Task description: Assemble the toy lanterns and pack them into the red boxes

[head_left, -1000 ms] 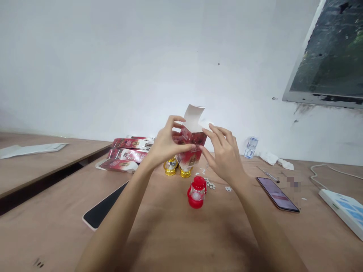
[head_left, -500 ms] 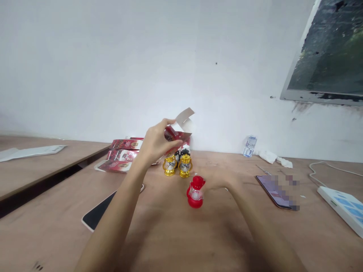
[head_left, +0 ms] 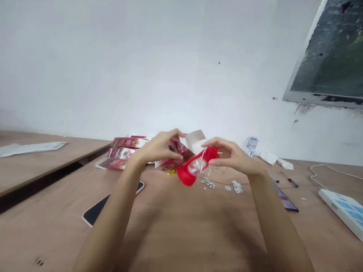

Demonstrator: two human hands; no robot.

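My right hand [head_left: 236,156] is closed on a small red toy lantern [head_left: 196,169], gripping its top and holding it tilted above the wooden table [head_left: 181,226]. My left hand [head_left: 159,147] is closed on a red and white printed carton [head_left: 178,155] with its white flap open. The lantern's base points toward the carton's open end, just beside it. A gold lantern [head_left: 170,172] peeks out under the carton, mostly hidden.
Flat red cartons [head_left: 124,151] lie stacked at the back left. A dark phone [head_left: 107,204] lies at the left, another phone [head_left: 285,198] at the right beside a screwdriver [head_left: 290,181]. Several small white bits [head_left: 221,184] are scattered mid-table. A white box [head_left: 344,209] and cable sit far right.
My right hand has picked the red lantern up off the table and tilted it toward the carton. My left hand has lowered the carton and turned its opening to the right.
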